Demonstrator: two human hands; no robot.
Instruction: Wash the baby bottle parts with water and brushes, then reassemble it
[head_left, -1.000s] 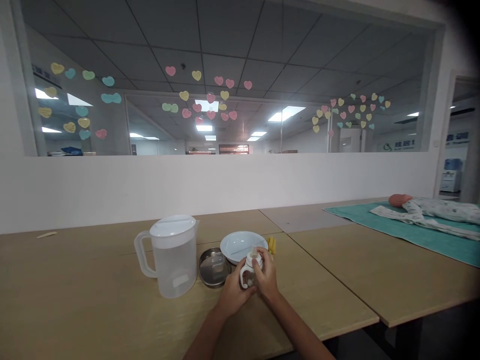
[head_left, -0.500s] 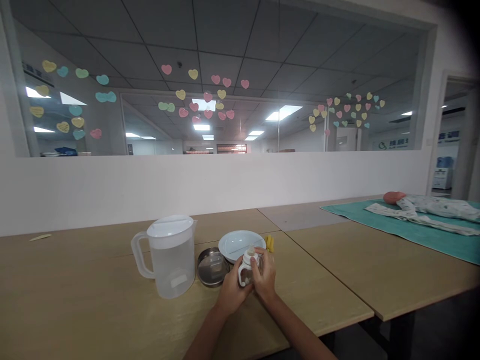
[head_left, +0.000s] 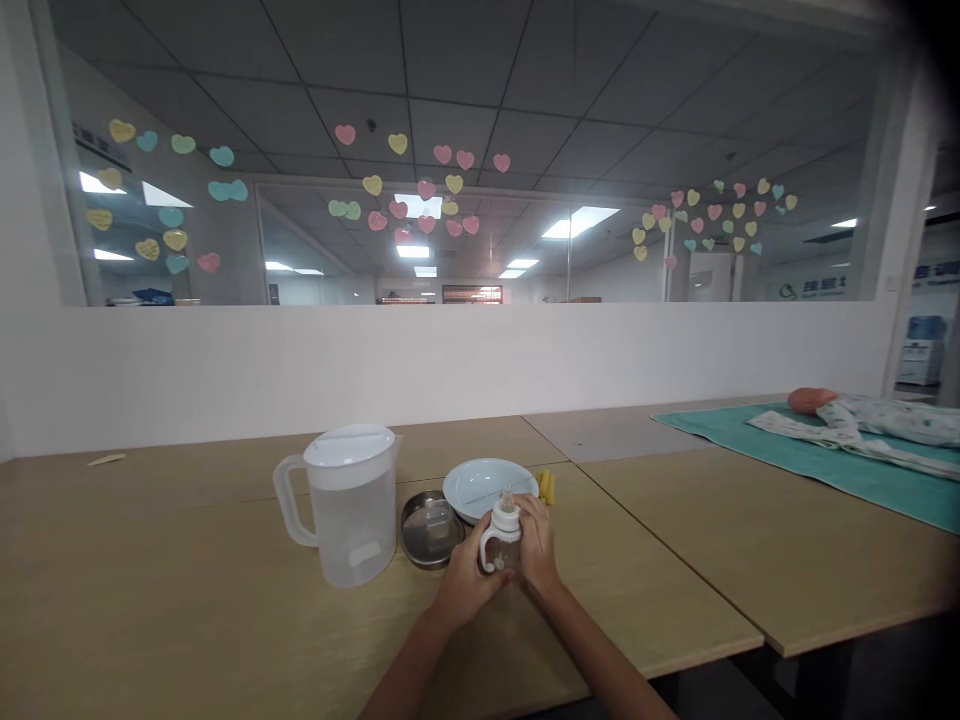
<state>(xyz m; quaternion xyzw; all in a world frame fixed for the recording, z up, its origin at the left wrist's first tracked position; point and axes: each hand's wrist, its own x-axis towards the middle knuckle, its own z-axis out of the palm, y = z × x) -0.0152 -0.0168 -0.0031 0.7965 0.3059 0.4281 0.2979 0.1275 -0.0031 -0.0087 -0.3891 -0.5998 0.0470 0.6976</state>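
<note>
A small clear baby bottle (head_left: 504, 545) with a white collar, a pale teat and a white side handle is held upright between both hands. My left hand (head_left: 466, 580) is closed around its lower left side, by the handle. My right hand (head_left: 538, 540) wraps the right side, fingers up at the collar. Just beyond the hands lies a white bowl (head_left: 480, 482) with a thin stick-like thing across it. A round steel dish (head_left: 420, 552) sits left of the hands, with a clear piece inside. Behind my right hand, a yellow object (head_left: 550, 487) is partly hidden.
A lidded translucent jug (head_left: 349, 545) stands on the left of the wooden table (head_left: 187, 590), its handle facing left. At far right, a teal mat (head_left: 720, 425) bears patterned white cloth (head_left: 885, 418) and a round orange-pink thing (head_left: 811, 400). A white wall (head_left: 420, 360) rises behind.
My right thumb has left the front of the bottle's collar, and the bottle's front shows more. The view has shifted slightly, so everything sits a little further right. Both hands stay on the bottle.
</note>
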